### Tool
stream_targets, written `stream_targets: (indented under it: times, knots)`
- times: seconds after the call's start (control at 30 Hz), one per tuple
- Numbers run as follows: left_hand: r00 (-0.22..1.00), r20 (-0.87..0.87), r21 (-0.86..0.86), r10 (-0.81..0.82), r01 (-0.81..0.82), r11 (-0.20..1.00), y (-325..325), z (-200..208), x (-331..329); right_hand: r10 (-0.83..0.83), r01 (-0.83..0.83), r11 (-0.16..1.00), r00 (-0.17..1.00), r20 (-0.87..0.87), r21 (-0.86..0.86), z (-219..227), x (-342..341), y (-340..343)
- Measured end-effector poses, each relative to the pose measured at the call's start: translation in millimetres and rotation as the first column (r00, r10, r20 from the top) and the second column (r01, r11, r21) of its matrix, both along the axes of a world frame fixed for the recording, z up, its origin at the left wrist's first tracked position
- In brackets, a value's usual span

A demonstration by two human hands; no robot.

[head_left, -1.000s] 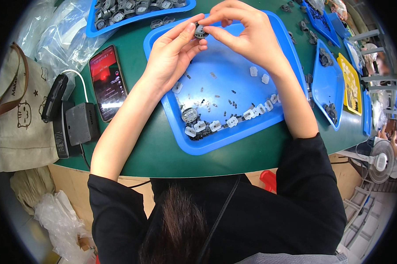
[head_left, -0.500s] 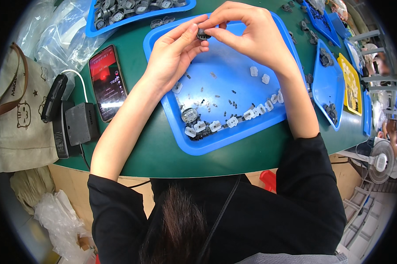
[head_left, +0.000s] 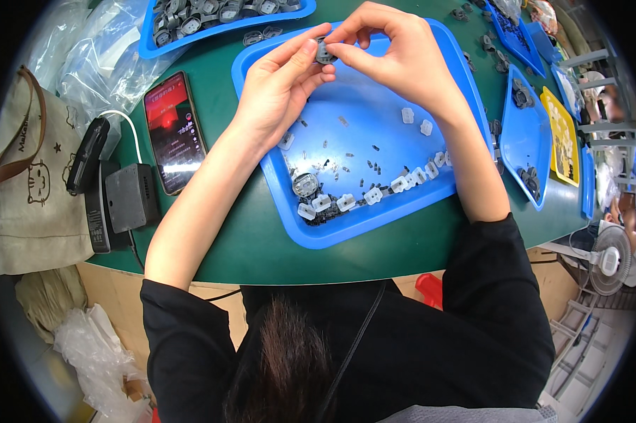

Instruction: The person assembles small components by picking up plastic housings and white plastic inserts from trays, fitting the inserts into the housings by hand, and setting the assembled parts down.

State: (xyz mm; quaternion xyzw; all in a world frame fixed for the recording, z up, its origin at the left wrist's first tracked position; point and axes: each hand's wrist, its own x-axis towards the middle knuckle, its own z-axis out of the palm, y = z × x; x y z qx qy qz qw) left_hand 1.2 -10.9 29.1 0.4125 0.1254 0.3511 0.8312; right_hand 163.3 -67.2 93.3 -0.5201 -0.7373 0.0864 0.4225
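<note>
Between the fingers of both hands is a small dark grey oval plastic housing (head_left: 324, 53), above the far side of a blue tray (head_left: 318, 238). My left hand (head_left: 281, 81) is closed on it, thumb on top. My right hand (head_left: 388, 53) pinches at its right side with thumb and forefinger; whether a smaller part sits in that pinch is hidden. In the tray, translucent white plastic pieces (head_left: 373, 195) form a row along the near edge, with tiny dark parts (head_left: 374, 167) scattered about. Another grey oval housing (head_left: 304, 185) lies in the tray's near left corner.
A blue tray of grey housings (head_left: 148, 44) stands at the far left. Left of my arm lie a phone (head_left: 173, 134), a black power brick (head_left: 132, 197) and a cloth bag (head_left: 35, 211). More blue trays (head_left: 519, 134) and a yellow tray (head_left: 562, 141) are on the right.
The housing has turned slightly in my fingers, so more of its face shows. Both hands otherwise keep nearly the same place and grip.
</note>
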Motion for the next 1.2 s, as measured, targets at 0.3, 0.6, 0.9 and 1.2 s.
stream_targets:
  times: [0.3,0.6,0.9,1.2]
  knots:
    - [0.999,0.005,0.029,0.051,-0.051,0.998,-1,0,0,-0.047,0.048,0.999,0.999,0.028,-0.015,-10,-4,-1]
    - [0.979,-0.090,0.045,0.183,-0.179,0.983,-2,4,2,-0.006,-0.054,0.972,0.967,-0.254,-0.228,-24,5,6]
    - [0.950,-0.157,0.087,0.270,-0.259,0.962,-1,-4,3,0.003,-0.048,0.978,0.975,-0.222,-0.201,-29,-3,6]
    - [0.947,-0.129,0.126,0.293,-0.278,0.952,-4,-2,2,0.099,-0.159,0.955,0.966,-0.237,-0.250,-26,8,7]
